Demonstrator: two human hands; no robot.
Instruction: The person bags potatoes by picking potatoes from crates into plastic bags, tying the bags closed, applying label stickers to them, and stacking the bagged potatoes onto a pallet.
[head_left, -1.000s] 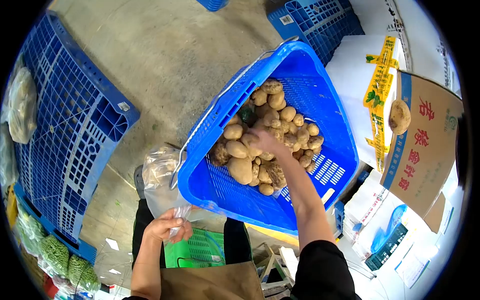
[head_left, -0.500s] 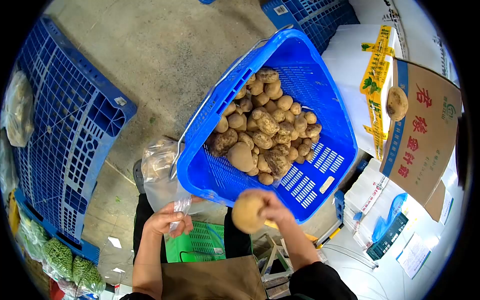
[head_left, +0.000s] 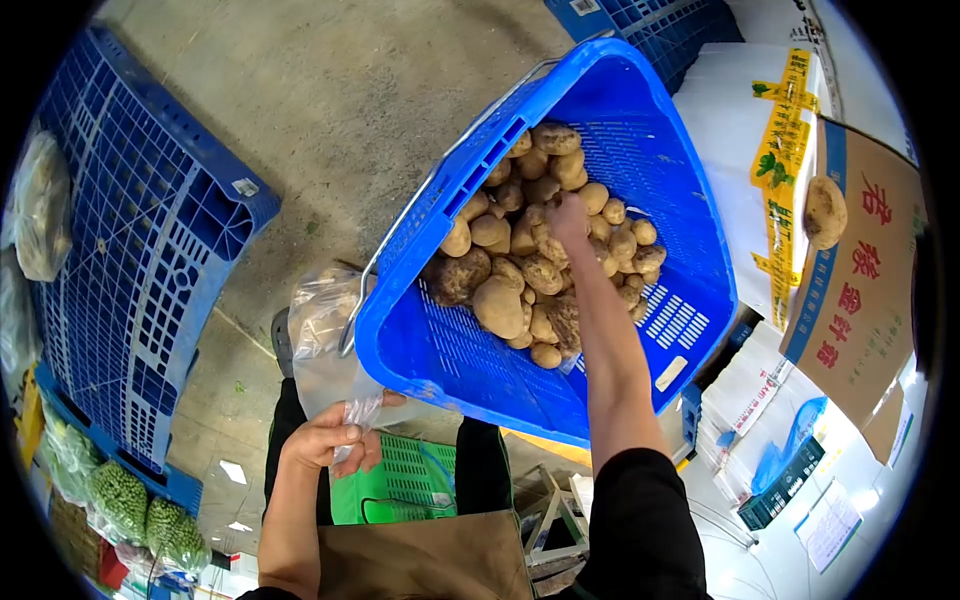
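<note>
My left hand (head_left: 332, 437) is closed on the gathered rim of a clear plastic bag (head_left: 335, 370), which hangs beside the basket. My right hand (head_left: 567, 218) reaches into a blue plastic basket (head_left: 480, 402) and touches the potatoes (head_left: 497, 306) heaped there. Its fingertips point down into the heap and are mostly hidden, so a grip on any single potato cannot be made out. The potatoes vary in size, several with dark soil on them. The basket leans, with its metal handle (head_left: 405, 220) along the left side.
A lone potato (head_left: 825, 212) lies on a brown carton (head_left: 862, 290) at right, beside a taped white box (head_left: 735, 150). A blue pallet (head_left: 150, 200) stands at left. Below sit a green crate (head_left: 395, 480) and bagged green vegetables (head_left: 120, 500).
My right hand, which held a large potato near the basket's front rim, has moved up and into the heap. That potato is no longer in it. My left hand keeps hold of the bag.
</note>
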